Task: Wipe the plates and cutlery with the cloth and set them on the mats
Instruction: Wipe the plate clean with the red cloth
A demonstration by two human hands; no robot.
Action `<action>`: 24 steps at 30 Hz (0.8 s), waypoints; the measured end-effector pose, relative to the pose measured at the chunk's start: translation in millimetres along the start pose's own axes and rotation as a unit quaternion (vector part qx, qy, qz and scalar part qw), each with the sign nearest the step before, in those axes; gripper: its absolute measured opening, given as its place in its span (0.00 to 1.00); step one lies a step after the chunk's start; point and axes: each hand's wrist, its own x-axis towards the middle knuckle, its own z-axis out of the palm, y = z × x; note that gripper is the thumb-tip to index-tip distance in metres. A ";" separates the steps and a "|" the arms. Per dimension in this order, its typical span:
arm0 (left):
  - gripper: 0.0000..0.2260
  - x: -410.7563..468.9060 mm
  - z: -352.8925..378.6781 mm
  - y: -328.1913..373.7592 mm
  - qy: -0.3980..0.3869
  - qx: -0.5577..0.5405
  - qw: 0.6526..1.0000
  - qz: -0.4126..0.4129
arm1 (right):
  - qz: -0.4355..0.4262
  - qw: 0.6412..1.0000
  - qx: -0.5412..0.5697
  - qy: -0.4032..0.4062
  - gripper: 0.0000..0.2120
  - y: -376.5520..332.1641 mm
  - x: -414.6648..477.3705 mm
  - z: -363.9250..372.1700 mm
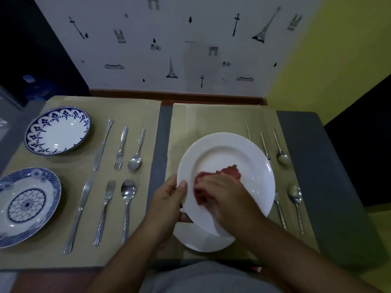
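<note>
— Just above the near edge of the right mat (211, 117), what have you got?
— A second white plate (201, 240) lies there. Over it my left hand (167, 199) grips the white plate (228, 153) by its left rim, thumb on top. My right hand (224, 197) bunches the red cloth (230, 171) against its face.
— How will it handle?
— Stiff, glazed, probably slippery and breakable, so the rim is the place to hold it. Being round, it has no long axis, and its face tilts up toward me. Beyond, the spoons (295, 191) lie lengthwise, near to far.

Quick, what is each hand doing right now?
Left hand: grips the white plate by its rim, thumb on top.
Right hand: holds the red cloth bunched against that plate.
</note>
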 end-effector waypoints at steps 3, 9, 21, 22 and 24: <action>0.12 -3.9 -5.6 -2.7 -0.007 -0.004 1.000 -0.016 | -0.014 0.997 -0.008 -0.071 0.06 1.6 -22.1 -3.4; 0.13 -9.1 -1.1 -8.3 -0.037 0.008 0.999 -0.007 | -0.004 1.000 0.013 0.005 0.12 11.3 8.6 -21.0; 0.12 -3.9 3.6 0.3 -0.037 -0.004 0.999 0.010 | 0.092 0.991 0.093 0.014 0.13 -25.5 -1.1 -15.2; 0.12 -3.0 2.4 0.0 -0.037 -0.004 0.999 0.004 | 0.093 0.989 0.108 0.039 0.14 -22.2 7.5 -18.2; 0.13 -1.4 -1.2 -0.2 -0.032 -0.010 0.999 -0.004 | 0.117 0.983 0.107 0.097 0.15 -10.4 22.6 -31.9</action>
